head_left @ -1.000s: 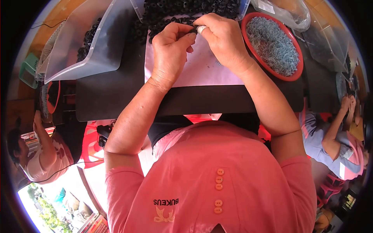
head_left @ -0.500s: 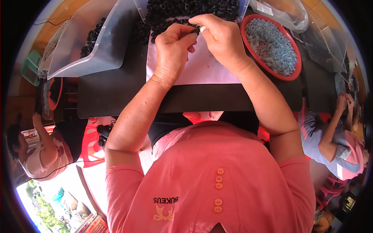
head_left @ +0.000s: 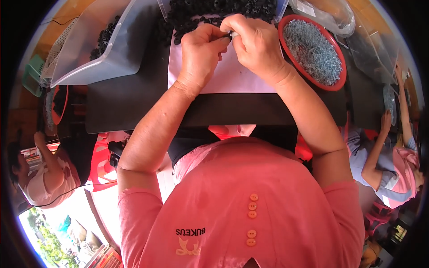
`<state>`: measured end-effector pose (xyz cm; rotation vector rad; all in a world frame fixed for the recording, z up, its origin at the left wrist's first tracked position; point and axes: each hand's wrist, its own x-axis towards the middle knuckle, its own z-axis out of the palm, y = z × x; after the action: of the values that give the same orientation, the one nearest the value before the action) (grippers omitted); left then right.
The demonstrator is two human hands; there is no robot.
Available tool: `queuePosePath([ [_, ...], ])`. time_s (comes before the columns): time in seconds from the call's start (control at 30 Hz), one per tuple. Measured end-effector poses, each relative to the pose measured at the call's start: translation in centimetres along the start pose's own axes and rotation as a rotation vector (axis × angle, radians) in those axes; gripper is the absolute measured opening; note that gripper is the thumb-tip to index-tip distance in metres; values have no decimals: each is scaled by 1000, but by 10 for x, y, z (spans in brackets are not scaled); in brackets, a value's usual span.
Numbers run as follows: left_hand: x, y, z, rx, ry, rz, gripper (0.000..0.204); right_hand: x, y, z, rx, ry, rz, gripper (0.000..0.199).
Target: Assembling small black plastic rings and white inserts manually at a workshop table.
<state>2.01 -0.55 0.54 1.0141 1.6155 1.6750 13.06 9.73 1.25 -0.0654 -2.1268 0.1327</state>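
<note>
Over the far part of a pale pink sheet [head_left: 241, 82], a small black part [head_left: 227, 36] sits up at the fingertips, its shape mostly hidden by them. The left hand [head_left: 199, 51] has its grip clamped on that part, thumb against forefinger. The right hand [head_left: 258, 47] meets it from the other side with a curled forefinger; whether its grip is together on anything, I cannot tell.

Only this one piece appears to be in hand, and how far it is finished does not show. Much looks left: loose black pieces [head_left: 190, 31] heap along the sheet's far edge, and more fill the translucent bin [head_left: 282, 10] behind. No group can be told apart as done.

Just right of the sheet, a red oval tray [head_left: 342, 73] holds a mass of tiny silvery pieces [head_left: 315, 53]. A larger translucent bin [head_left: 118, 58] stands on the left of the dark table [head_left: 134, 109], with black pieces inside. The heap crowds the space beyond the hands. Past the tray lies a see-through plastic bag [head_left: 333, 15]; co-workers sit at both sides.
</note>
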Motion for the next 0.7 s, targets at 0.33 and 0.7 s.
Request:
queuePosePath([
  [0.33, 8, -16, -2, 174, 14, 97, 6, -9, 2, 14, -54, 14, -101, 22],
  [0.7, 8, -1, -4, -183, -35, -4, 7, 0, -12, 1, 331, 119, 389, 24],
])
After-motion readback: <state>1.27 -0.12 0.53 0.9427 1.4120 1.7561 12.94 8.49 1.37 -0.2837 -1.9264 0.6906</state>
